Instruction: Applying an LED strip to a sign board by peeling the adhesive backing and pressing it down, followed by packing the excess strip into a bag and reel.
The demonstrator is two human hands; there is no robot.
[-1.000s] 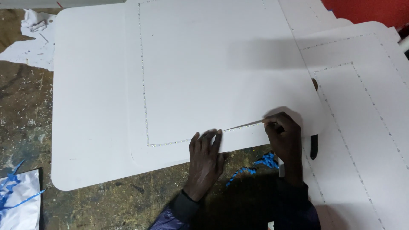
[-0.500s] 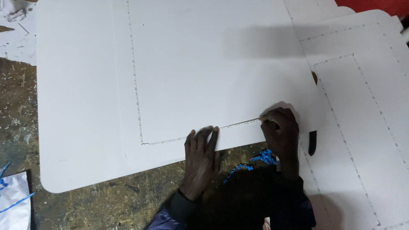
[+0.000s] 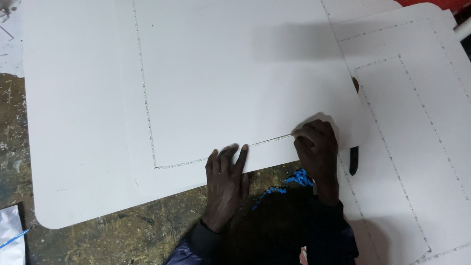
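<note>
A large white sheet (image 3: 235, 83) with rounded corners lies on a worn, stained floor. A thin dotted sparkly strip (image 3: 147, 108) runs down the sheet and turns along its near edge. My left hand (image 3: 225, 181) lies flat, fingers together, pressing the sheet's near edge just below the strip. My right hand (image 3: 316, 152) is curled at the strip's right end, fingertips pinched on it where the sheet's corner lifts slightly. Dark sleeves cover both my forearms.
Another white sheet (image 3: 422, 147) with dotted outlines lies to the right, partly under the first. A black handle-like object (image 3: 353, 162) sticks out beside my right hand. Blue cord (image 3: 287, 182) lies on the floor between my arms. White scraps sit at the far left.
The view has shifted so the sheet sits further left and lower. My left hand stays flat on the edge, and my right hand remains pinched at the strip's end.
</note>
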